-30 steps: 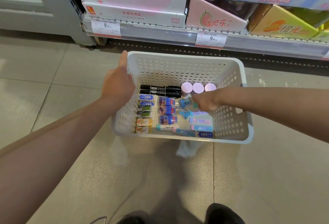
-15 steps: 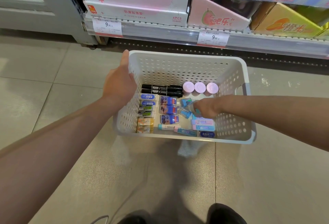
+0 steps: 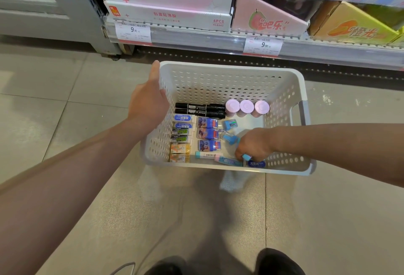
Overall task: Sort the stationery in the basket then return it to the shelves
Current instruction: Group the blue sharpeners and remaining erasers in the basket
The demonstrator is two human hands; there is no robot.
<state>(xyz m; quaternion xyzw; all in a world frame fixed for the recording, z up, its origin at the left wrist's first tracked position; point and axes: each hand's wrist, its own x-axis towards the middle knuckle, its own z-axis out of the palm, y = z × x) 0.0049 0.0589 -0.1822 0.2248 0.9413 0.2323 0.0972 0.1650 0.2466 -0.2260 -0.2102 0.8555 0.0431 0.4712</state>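
Observation:
A white perforated basket (image 3: 229, 82) sits on the floor below the shelf. My left hand (image 3: 148, 104) grips its left rim. Inside lie two black markers (image 3: 200, 109), three pink-capped tubs (image 3: 247, 107), a column of erasers (image 3: 182, 137), three blue picture packs (image 3: 208, 136) and blue sharpeners (image 3: 229, 125). My right hand (image 3: 253, 144) is down at the basket's near right corner, fingers curled round a light-blue eraser (image 3: 246, 157). A blue-pink eraser (image 3: 228, 161) and a dark-blue one (image 3: 256, 164) lie beside it.
The bottom shelf (image 3: 218, 41) with price tags (image 3: 133, 31) runs behind the basket, holding a pink-white box (image 3: 168, 14), a pink pear box (image 3: 269, 20) and an orange box (image 3: 354, 27). My shoes (image 3: 279, 262) stand on the tiled floor near the basket.
My right hand has moved from the middle of the basket toward its near right corner and closed on a light-blue eraser. The left hand stays on the rim.

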